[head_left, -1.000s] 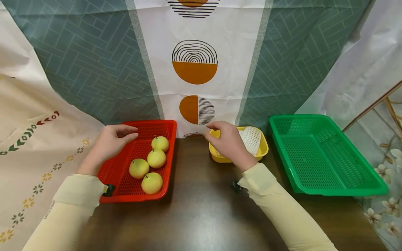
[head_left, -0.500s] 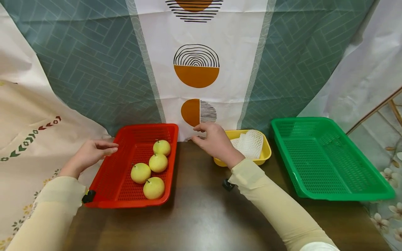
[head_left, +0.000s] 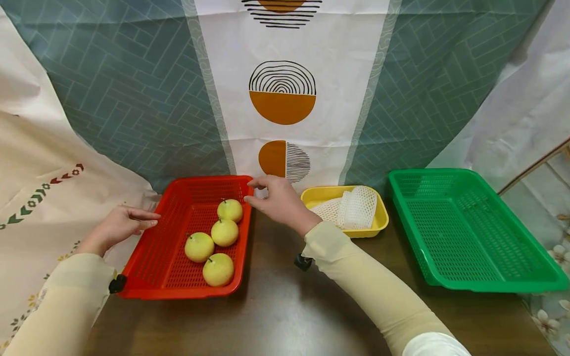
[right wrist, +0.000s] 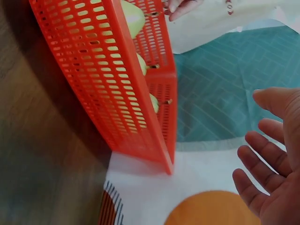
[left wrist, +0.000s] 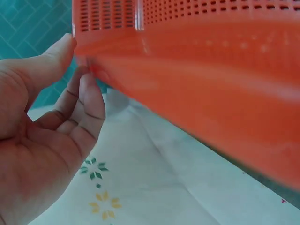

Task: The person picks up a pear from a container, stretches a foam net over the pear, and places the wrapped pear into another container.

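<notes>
Red basket (head_left: 173, 249) on the table (head_left: 285, 301). Left hand (head_left: 117, 228) at its left rim, thumb and fingers parted, contact unclear. Right hand (head_left: 279, 201) beside the far right corner, fingers spread. Inside, four yellow fruits (head_left: 224, 233) toward the right wall, open room at left; table gap to the yellow tray (head_left: 317, 196).

Your sleeves (head_left: 365, 279) are cream, your desk (head_left: 271, 282) brown; you have yellow-green pears (head_left: 224, 233), white mesh (head_left: 359, 208), a yellow tray (head_left: 367, 233), red basket (head_left: 200, 210), green basket (head_left: 450, 240) and brick-patterned teal cloth (head_left: 129, 99).
</notes>
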### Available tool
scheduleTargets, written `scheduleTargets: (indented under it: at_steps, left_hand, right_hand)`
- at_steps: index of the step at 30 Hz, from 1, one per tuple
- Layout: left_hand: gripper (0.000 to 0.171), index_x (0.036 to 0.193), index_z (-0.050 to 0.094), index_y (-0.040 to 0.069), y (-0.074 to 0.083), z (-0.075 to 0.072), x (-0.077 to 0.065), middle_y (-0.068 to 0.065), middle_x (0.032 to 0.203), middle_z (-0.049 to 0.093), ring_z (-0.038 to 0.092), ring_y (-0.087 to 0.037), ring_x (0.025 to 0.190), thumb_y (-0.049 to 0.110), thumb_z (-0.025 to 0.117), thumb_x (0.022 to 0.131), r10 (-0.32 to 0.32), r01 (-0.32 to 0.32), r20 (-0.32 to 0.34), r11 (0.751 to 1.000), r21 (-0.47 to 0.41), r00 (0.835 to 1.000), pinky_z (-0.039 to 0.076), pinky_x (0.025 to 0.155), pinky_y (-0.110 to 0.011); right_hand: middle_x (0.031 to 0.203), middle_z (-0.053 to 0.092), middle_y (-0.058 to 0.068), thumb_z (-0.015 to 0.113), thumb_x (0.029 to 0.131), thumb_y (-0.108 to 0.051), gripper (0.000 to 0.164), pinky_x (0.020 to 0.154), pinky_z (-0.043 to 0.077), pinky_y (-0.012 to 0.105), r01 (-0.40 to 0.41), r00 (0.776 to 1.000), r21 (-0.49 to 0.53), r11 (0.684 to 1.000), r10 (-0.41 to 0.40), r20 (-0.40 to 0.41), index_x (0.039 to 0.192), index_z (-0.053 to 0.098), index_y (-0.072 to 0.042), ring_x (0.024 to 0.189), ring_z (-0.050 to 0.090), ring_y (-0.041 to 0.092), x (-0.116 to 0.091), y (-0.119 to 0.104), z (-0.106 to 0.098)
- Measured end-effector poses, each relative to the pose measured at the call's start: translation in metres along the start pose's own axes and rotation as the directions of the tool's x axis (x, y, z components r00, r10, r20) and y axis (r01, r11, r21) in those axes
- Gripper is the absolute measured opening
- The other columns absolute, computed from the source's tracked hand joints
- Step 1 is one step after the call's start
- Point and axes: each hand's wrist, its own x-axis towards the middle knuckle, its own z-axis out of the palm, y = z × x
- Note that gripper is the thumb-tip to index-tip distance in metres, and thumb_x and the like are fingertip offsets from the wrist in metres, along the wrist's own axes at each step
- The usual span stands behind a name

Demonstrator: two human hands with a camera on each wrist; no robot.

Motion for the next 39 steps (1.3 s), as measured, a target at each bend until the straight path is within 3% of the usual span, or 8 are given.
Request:
scheduleTargets:
  at_steps: [3, 8, 16, 20, 26, 32, 39]
  left_hand:
    - [0.046, 0.126, 0.058, 0.004, -0.005, -0.003, -0.001, -0.023, 0.127, 0.05, 0.058, -0.025, 0.098, 0.034, 0.059, 0.091, 0.002, -0.002, 0.001, 1.0, -0.009, 1.0, 0.054, 0.075, -0.028]
    - [0.045, 0.127, 0.057, 0.003, -0.016, -0.008, -0.004, -0.024, 0.129, 0.054, 0.066, -0.012, 0.09, 0.029, 0.06, 0.091, -0.004, 0.005, 0.013, 0.998, -0.069, 1.0, 0.055, 0.075, -0.024]
    - [0.051, 0.13, 0.054, 0.003, -0.028, -0.011, -0.003, -0.008, 0.123, 0.061, 0.067, -0.009, 0.093, 0.033, 0.062, 0.089, -0.012, 0.019, 0.041, 0.984, -0.174, 0.999, 0.055, 0.079, -0.028]
    - [0.052, 0.129, 0.055, 0.004, -0.031, -0.009, -0.003, 0.004, 0.116, 0.064, 0.066, -0.009, 0.094, 0.033, 0.064, 0.087, -0.016, 0.027, 0.051, 0.977, -0.21, 0.999, 0.055, 0.08, -0.03]
    - [0.053, 0.13, 0.054, 0.006, -0.034, -0.003, -0.004, 0.006, 0.113, 0.068, 0.067, -0.013, 0.095, 0.036, 0.064, 0.087, -0.046, 0.061, 0.065, 0.966, -0.25, 0.997, 0.054, 0.084, -0.036]
    - [0.057, 0.132, 0.053, 0.007, -0.034, 0.001, -0.003, 0.013, 0.111, 0.065, 0.067, -0.011, 0.095, 0.039, 0.064, 0.086, -0.06, 0.07, 0.049, 0.963, -0.259, 0.997, 0.054, 0.086, -0.037]
    - [0.058, 0.134, 0.051, 0.009, -0.033, 0.007, -0.001, 0.003, 0.121, 0.064, 0.066, -0.011, 0.098, 0.041, 0.062, 0.087, -0.064, 0.08, 0.065, 0.957, -0.28, 0.996, 0.054, 0.086, -0.036]
  right_hand:
    - [0.108, 0.066, -0.006, 0.068, 0.083, -0.039, 0.038, 0.078, 0.05, 0.022, 0.013, 0.999, -0.014, 1.0, -0.012, 0.03, 0.114, 0.066, -0.018, 0.091, 0.056, 0.008, 0.003, -0.003, 0.007]
    - [0.112, 0.064, -0.006, 0.068, 0.083, -0.04, 0.04, 0.078, 0.05, 0.02, 0.033, 0.994, -0.046, 0.998, -0.028, 0.109, 0.117, 0.064, -0.019, 0.086, 0.055, 0.008, 0.009, -0.006, 0.021]
    - [0.116, 0.063, -0.008, 0.069, 0.081, -0.042, 0.046, 0.095, 0.045, 0.022, 0.112, 0.969, -0.084, 0.99, -0.091, 0.228, 0.12, 0.061, -0.018, 0.108, 0.057, 0.01, 0.02, -0.01, 0.054]
    - [0.123, 0.06, -0.007, 0.069, 0.08, -0.045, 0.053, 0.101, 0.041, 0.024, 0.132, 0.948, -0.143, 0.981, -0.083, 0.307, 0.125, 0.057, -0.019, 0.117, 0.053, 0.011, 0.02, -0.011, 0.071]
    - [0.133, 0.053, -0.008, 0.069, 0.079, -0.049, 0.063, 0.105, 0.038, 0.025, 0.162, 0.921, -0.252, 0.954, -0.055, 0.385, 0.132, 0.052, -0.019, 0.126, 0.046, 0.009, 0.019, -0.008, 0.088]
    - [0.133, 0.054, -0.007, 0.07, 0.078, -0.049, 0.063, 0.103, 0.041, 0.027, 0.184, 0.912, -0.315, 0.931, -0.042, 0.407, 0.132, 0.053, -0.021, 0.123, 0.05, 0.01, 0.017, -0.003, 0.092]
    - [0.118, 0.061, -0.009, 0.071, 0.074, -0.052, 0.064, 0.095, 0.046, 0.031, 0.213, 0.893, -0.394, 0.894, -0.014, 0.45, 0.128, 0.055, -0.022, 0.103, 0.058, 0.012, 0.019, 0.0, 0.1]
